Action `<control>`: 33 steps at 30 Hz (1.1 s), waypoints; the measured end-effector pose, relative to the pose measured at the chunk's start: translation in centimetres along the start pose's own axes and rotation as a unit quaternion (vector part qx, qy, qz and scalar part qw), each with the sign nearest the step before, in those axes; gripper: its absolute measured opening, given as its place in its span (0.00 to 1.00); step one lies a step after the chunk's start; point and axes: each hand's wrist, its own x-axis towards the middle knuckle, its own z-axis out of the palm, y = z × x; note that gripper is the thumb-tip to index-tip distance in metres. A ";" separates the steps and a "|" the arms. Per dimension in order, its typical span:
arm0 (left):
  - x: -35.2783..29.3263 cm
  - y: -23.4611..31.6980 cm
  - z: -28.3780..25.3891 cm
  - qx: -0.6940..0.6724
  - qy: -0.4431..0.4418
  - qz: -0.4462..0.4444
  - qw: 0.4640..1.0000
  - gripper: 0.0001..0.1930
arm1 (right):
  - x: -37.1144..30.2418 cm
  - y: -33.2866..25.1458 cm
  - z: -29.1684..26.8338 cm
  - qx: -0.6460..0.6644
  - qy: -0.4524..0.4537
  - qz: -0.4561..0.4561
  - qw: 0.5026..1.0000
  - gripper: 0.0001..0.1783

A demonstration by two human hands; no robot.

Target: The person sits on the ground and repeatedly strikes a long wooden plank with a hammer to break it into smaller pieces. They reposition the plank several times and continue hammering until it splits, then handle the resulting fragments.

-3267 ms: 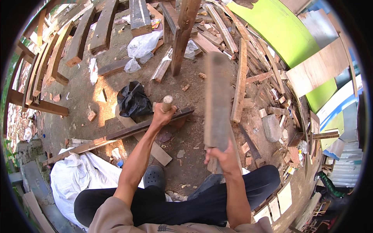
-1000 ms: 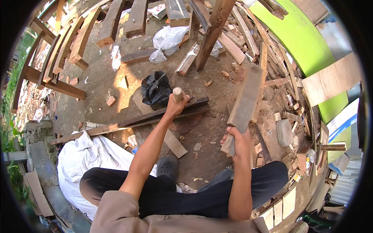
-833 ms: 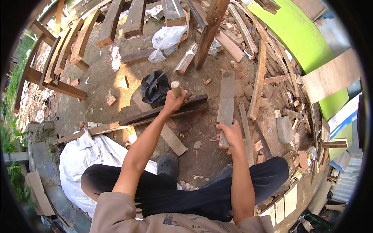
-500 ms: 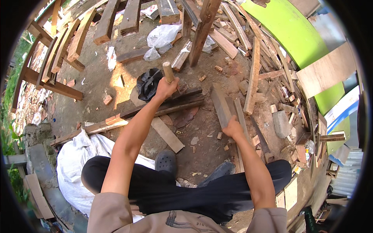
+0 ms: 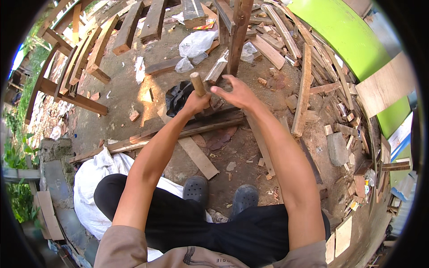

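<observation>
My left hand (image 5: 197, 104) is wrapped round a wooden tool handle (image 5: 197, 84), whose pale round end sticks up above the fist. The tool's lower part is hidden, so its kind does not show. Just to the right, my right hand (image 5: 239, 94) hovers with thumb and fingers apart, holding nothing. A crumpled black plastic bag (image 5: 174, 96) lies left of the left fist. Dark wooden beams (image 5: 210, 124) rest on the ground below the hands. A wooden plank (image 5: 260, 144) lies partly hidden under my right forearm.
Beyond, a brown post (image 5: 238, 40) stands upright near white plastic bags (image 5: 196, 43). Lumber piles (image 5: 304, 85) fill the right, beside a grey stone block (image 5: 337, 148). A slatted wooden frame (image 5: 73, 100) stands at the far left. A white sack (image 5: 89, 187) touches my left leg.
My right hand has let go of the wooden block and moved up and left, close to my left hand. The left fist keeps its hold on the handle. The view has shifted slightly.
</observation>
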 end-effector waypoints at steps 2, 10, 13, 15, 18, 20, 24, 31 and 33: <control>0.0 -0.6 -0.1 0.008 -0.022 0.032 0.999 0.14 | 1.6 -2.3 2.3 0.041 0.013 -0.073 0.996 0.56; -6.7 -2.6 0.3 0.283 0.036 0.102 0.953 0.41 | 3.0 -4.4 7.2 0.204 -0.016 -0.053 0.977 0.28; -11.2 -4.6 0.3 0.310 0.124 0.036 0.942 0.40 | 3.0 -5.2 8.4 0.234 0.045 -0.070 0.969 0.21; -12.7 -7.3 -0.9 0.392 0.161 0.064 0.903 0.35 | 3.0 -5.6 9.2 0.233 0.100 -0.091 0.963 0.19; -13.7 -10.5 -2.1 0.478 0.200 0.052 0.853 0.33 | 3.0 -6.4 9.9 0.207 0.079 -0.059 0.973 0.17; -12.2 -9.6 -2.7 0.476 0.126 0.005 0.870 0.33 | 3.2 -6.0 9.3 0.193 0.074 -0.045 0.977 0.17; -10.3 -7.9 -3.6 0.499 0.032 -0.037 0.865 0.37 | 2.6 -6.0 8.3 0.215 0.016 -0.066 0.974 0.17; -10.1 -10.6 -2.7 0.508 0.129 0.047 0.850 0.33 | 2.5 -4.4 7.7 0.247 -0.006 -0.087 0.965 0.16; -10.3 -11.7 -2.5 0.502 0.159 0.075 0.847 0.33 | 2.6 -3.9 6.8 0.424 0.066 0.002 0.903 0.13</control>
